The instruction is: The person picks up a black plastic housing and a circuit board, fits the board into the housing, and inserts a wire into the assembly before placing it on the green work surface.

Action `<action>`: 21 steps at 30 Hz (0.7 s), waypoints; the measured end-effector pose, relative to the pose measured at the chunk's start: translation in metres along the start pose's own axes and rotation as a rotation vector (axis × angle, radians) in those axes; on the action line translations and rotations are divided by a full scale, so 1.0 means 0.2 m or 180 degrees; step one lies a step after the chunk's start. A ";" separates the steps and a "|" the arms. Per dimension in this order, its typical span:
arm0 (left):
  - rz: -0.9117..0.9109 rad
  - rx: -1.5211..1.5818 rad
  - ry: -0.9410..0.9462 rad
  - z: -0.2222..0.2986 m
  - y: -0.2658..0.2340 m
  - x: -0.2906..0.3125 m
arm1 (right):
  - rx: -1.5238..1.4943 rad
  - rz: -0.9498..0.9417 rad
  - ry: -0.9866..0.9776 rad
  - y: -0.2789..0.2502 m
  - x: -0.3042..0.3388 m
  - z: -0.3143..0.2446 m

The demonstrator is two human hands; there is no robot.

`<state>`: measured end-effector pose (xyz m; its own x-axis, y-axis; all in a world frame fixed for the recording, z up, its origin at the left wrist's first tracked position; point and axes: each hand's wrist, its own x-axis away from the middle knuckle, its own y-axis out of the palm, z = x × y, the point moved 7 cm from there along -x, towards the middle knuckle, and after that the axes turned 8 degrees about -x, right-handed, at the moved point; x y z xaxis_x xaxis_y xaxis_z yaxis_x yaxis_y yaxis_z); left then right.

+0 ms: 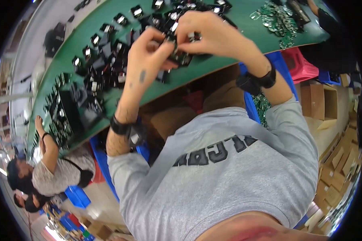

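My left hand and my right hand meet over the near edge of the green table. Between their fingertips is a small black housing, mostly covered by the fingers. Thumb and fingers of my left hand are closed on its left side. My right hand pinches at its top, where fine detail is hidden. Many similar black housings with shiny faces lie around and beyond my hands.
Green circuit boards are piled at the far right, near another person's arm. Blue bins stand below the table edge, one with more boards. Left, a co-worker reaches over the table. Cardboard boxes stand right.
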<state>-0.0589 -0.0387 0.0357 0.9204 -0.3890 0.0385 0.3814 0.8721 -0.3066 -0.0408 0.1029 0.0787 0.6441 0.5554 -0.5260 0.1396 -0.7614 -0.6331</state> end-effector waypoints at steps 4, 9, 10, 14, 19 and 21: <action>0.0039 0.0211 0.0158 0.02 0.05 0.10 | -0.0529 0.0036 0.0329 -0.01 0.14 -0.02; 0.0600 0.0306 -0.0111 -0.10 -0.26 0.23 | -0.0552 0.1792 0.2057 -0.34 0.59 0.26; 0.0791 0.0200 -0.0063 -0.13 -0.38 0.24 | 0.0149 0.2249 0.2300 -0.46 0.73 0.34; 0.1495 -0.0656 0.0116 -0.14 -0.92 0.23 | 0.2161 0.2092 0.2625 -0.73 1.12 0.68; 0.2587 -0.2770 -0.0237 -0.35 -1.77 0.19 | 0.3283 0.1167 0.2372 -0.63 1.31 0.83; 0.2565 -0.3450 -0.0701 -0.41 -1.95 0.17 | 0.2875 0.1081 0.2792 -0.56 1.33 0.83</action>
<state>-0.1838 -0.4163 0.0779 0.8868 0.2548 -0.3856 -0.4257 0.1254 -0.8961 -0.0104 0.3919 -0.0849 0.8684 -0.2824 -0.4076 -0.4570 -0.1368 -0.8789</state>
